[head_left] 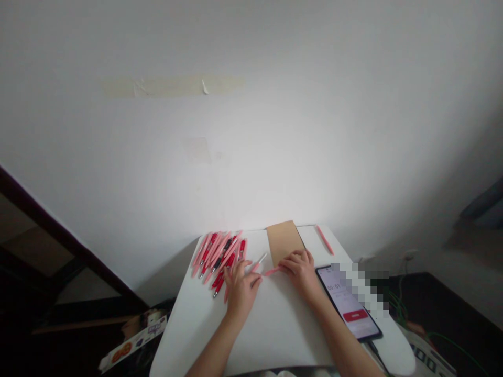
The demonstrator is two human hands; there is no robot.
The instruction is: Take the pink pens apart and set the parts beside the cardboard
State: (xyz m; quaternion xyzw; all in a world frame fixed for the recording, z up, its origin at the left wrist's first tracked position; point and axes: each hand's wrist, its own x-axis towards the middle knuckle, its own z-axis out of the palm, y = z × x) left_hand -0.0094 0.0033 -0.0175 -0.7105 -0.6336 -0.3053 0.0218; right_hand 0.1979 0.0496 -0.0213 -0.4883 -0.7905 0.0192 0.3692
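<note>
My left hand [239, 285] is beside the pen pile, thumb and index fingertip pinched together. Whatever that pinch holds, if anything, is too small to make out. A pink pen piece with a pale, clear-looking end [259, 262] shows just past these fingers; I cannot tell whether they touch it. Opposite, my right hand [301, 269] grips a pink pen [271, 272] whose end points toward my left fingertips. This hand overlaps the near edge of a brown cardboard-like sheet [286, 241]. The pile of pink, red and dark pens [220, 256] lies at the left, partly behind my left hand.
A single pink pen [325, 240] lies at the back right of the white table [271, 330]. A phone [348, 303] with a timer on screen and a cable lies by my right forearm. The wall [251, 157] rises directly behind the table.
</note>
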